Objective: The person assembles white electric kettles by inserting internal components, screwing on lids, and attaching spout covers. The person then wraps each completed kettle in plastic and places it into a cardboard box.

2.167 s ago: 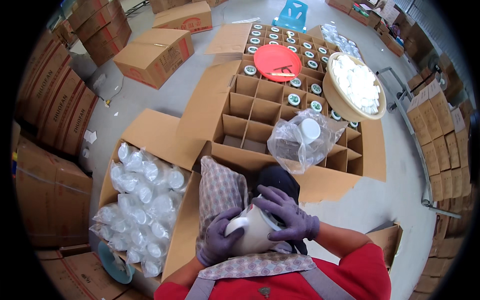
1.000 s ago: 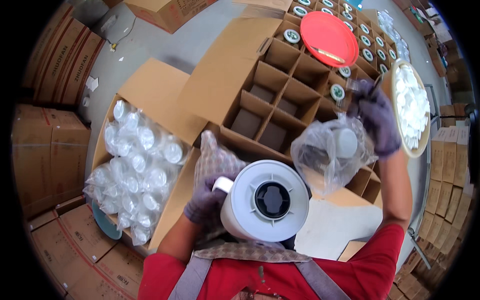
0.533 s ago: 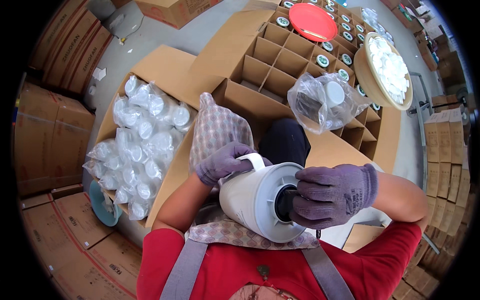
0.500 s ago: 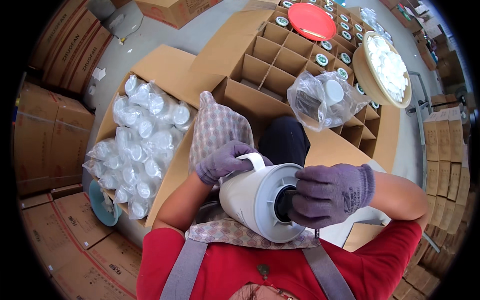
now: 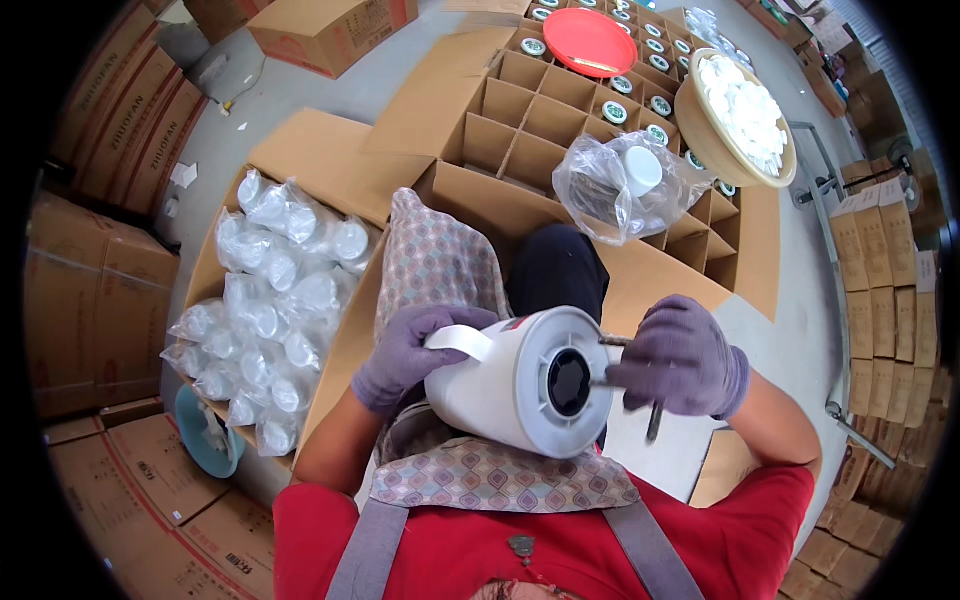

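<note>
While the left hand (image 5: 418,350) grasps the white jug (image 5: 485,395) beside its handle (image 5: 462,341), from 10 o'clock, the jug lies tilted with its round base (image 5: 540,425) facing 3 o'clock. The right hand (image 5: 680,358), blurred, is clenched on a dark slender tool (image 5: 655,422) at 3 o'clock. Divided carton (image 5: 545,122): 12 o'clock. Bagged white piece (image 5: 641,170): 1 o'clock.

L hand (image 5: 412,350) curled, L forearm (image 5: 335,445) angled fwd; R hand (image 5: 688,358) up opp. it w/ fingers (image 5: 648,345) bent (bit blurry), both gloved.
</note>
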Action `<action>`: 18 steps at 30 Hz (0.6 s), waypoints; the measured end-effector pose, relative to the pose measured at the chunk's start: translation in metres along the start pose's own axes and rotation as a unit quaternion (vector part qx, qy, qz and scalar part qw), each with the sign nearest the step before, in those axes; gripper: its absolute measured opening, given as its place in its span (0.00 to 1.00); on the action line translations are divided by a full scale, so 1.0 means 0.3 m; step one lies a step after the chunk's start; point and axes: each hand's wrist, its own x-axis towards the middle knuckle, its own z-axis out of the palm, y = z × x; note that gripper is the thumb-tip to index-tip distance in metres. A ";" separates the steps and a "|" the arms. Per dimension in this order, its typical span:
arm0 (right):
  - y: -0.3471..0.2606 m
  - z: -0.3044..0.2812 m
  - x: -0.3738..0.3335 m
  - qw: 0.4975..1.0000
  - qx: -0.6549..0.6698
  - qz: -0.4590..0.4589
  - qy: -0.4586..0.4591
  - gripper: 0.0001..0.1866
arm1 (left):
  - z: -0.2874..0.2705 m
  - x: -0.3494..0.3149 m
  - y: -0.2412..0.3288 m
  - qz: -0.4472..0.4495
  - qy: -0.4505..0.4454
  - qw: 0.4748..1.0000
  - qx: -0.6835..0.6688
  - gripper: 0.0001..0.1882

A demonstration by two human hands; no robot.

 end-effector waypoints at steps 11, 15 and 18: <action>0.037 0.133 0.001 0.989 -0.072 -0.131 -0.019 0.19 | -0.016 0.040 -0.029 -0.088 -0.028 0.994 -0.064 0.26; 0.054 0.153 0.027 0.985 -0.014 -0.172 -0.024 0.19 | -0.019 0.058 -0.005 -0.106 -0.054 0.992 -0.031 0.26; 0.028 0.170 -0.024 0.996 0.060 0.006 -0.059 0.16 | 0.018 0.017 0.001 -0.077 0.034 0.996 0.042 0.25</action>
